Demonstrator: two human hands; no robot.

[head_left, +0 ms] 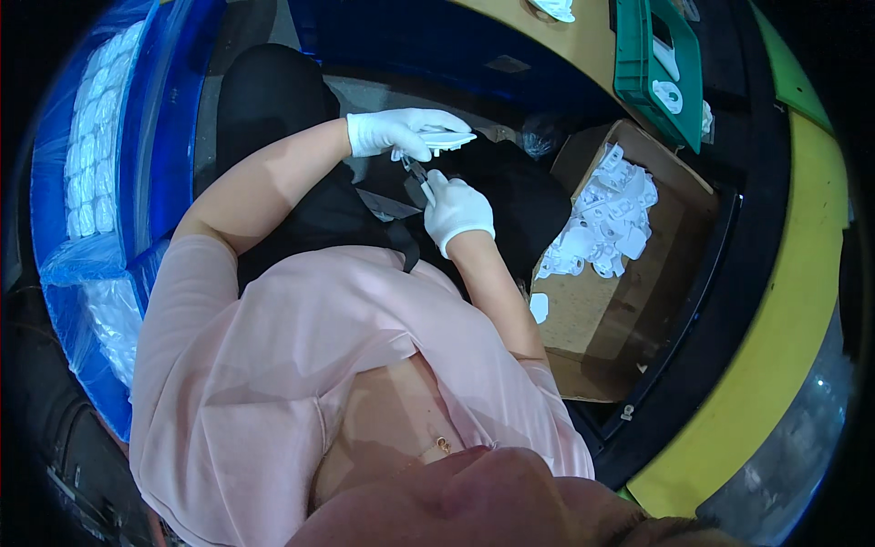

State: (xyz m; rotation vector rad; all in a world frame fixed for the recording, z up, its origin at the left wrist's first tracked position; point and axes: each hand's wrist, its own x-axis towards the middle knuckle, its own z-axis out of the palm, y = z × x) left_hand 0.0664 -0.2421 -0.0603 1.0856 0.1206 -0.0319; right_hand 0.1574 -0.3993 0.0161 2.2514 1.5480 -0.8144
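My left hand [385,133], in a white glove, grips a flat white plastic part [447,140] above my lap, with thumb below and fingers along its top. My right hand [460,214], also gloved in white, is closed round small pliers [416,170] with dark metal jaws. The jaws point up and left, close under the plastic part. Whether they touch it I cannot tell. The handles are mostly hidden in my palm.
At my right stands an open cardboard box [583,333] with a heap of white plastic parts [606,214]. Beyond it, a green crate [635,68] holds a few white pieces, beside a tan tabletop [583,41]. On my left is a blue bin [178,100] with rows of clear-wrapped packs [94,137].
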